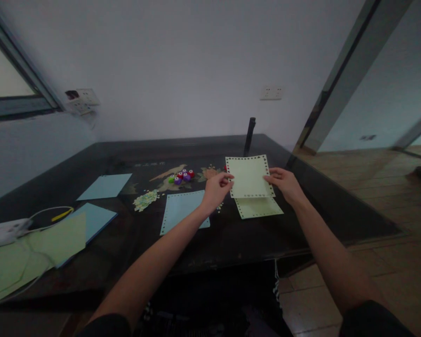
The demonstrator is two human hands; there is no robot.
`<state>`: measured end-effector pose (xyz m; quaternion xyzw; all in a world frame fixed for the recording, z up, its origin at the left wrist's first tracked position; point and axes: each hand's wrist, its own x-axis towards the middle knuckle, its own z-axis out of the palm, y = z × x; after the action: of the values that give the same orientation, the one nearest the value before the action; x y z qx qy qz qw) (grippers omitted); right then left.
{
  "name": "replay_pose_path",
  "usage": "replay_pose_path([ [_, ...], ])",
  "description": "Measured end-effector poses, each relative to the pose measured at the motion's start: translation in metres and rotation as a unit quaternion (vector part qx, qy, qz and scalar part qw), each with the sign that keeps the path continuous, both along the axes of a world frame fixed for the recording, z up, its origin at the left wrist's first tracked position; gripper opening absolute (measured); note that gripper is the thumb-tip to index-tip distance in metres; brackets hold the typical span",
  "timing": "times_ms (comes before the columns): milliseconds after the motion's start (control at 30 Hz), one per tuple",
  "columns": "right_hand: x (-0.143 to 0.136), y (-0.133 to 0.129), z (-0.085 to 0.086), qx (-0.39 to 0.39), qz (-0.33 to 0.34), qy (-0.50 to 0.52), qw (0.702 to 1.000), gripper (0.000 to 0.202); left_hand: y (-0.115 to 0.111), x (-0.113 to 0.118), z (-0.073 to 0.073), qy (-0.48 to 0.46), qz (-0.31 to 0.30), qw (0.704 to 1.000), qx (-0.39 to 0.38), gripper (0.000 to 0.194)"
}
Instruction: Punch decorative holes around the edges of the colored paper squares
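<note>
A pale green sheet of paper (250, 178) with small punched shapes along its edges is held up above the table by both hands. My left hand (217, 188) pinches its left edge. My right hand (283, 183) grips the right edge between thumb and fingers. Partly hidden below it lies another pale green punched sheet (260, 209). To the left, under my left forearm, rests a light blue sheet (182, 209) with punched borders. Several small round punches (183, 176) in red, purple and green are clustered behind that blue sheet.
A heap of paper bits (146, 200) lies left of the blue sheet. Farther left are a plain blue sheet (105, 186), a stack of green paper (61, 238), and a white power strip (7, 232) with a cable. A black upright post (249, 136) stands behind the held sheet.
</note>
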<state>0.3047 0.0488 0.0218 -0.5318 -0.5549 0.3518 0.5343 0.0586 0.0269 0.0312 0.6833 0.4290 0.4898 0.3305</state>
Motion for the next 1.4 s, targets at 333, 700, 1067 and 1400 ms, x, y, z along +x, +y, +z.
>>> replay_pose_path([
  [333,0.033,-0.017,-0.033,-0.069,-0.036,-0.104,0.992,0.039,-0.009,0.028,-0.039,0.203,-0.015,0.976,-0.077,0.021],
  [700,0.035,-0.016,-0.037,-0.091,-0.033,-0.164,0.982,0.030,-0.015,0.028,-0.040,0.292,-0.013,0.955,-0.058,0.027],
  [1067,0.034,-0.013,-0.041,-0.099,-0.030,-0.216,0.971,0.029,-0.016,0.028,-0.040,0.321,-0.014,0.946,-0.046,0.028],
  [1400,0.032,-0.014,-0.040,-0.085,-0.042,-0.241,0.966,0.027,-0.015,0.029,-0.039,0.339,-0.015,0.940,-0.045,0.028],
])
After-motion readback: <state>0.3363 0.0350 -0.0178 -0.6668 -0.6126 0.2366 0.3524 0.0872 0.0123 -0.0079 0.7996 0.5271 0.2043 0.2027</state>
